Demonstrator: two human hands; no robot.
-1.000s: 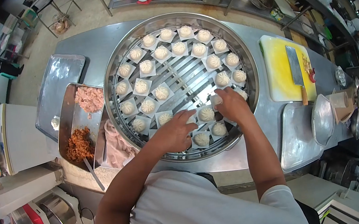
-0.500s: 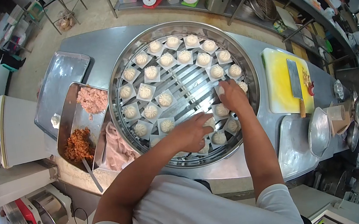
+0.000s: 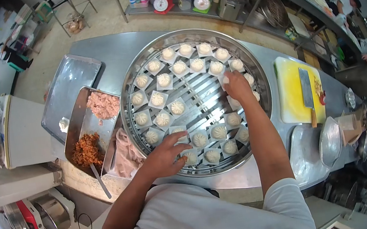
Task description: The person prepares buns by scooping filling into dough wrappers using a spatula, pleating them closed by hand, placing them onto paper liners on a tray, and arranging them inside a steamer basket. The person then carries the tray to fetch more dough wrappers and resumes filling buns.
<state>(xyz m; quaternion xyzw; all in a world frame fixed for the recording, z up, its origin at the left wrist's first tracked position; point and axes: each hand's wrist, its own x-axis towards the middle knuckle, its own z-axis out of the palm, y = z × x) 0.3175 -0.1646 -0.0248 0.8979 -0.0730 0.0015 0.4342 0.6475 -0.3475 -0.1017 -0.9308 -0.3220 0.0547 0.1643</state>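
Observation:
Several pleated white buns [image 3: 197, 64] on paper squares sit in rings inside a large round metal steamer tray [image 3: 269, 97] with a slatted bottom. My right hand [image 3: 239, 87] is at the tray's right side, its fingers closed on a bun [image 3: 225, 79] that they partly cover. Over the front left of the tray hovers my left hand [image 3: 163, 155], fingers apart and holding nothing. Buns such as this one [image 3: 199, 139] lie just beyond its fingertips, and some close to the hand are partly hidden by it.
Left of the steamer, a metal pan [image 3: 80, 105] holds pink minced filling [image 3: 103, 105] and reddish-brown filling [image 3: 86, 149] with a spatula. Behind it lies a flat tray [image 3: 69, 83]. On the right are a cutting board [image 3: 288, 95] with a cleaver [image 3: 306, 88] and another metal tray [image 3: 304, 154].
My left hand has drawn back left from the front middle of the tray, uncovering buns there. My right hand stays at the right side. The whole view has shifted slightly.

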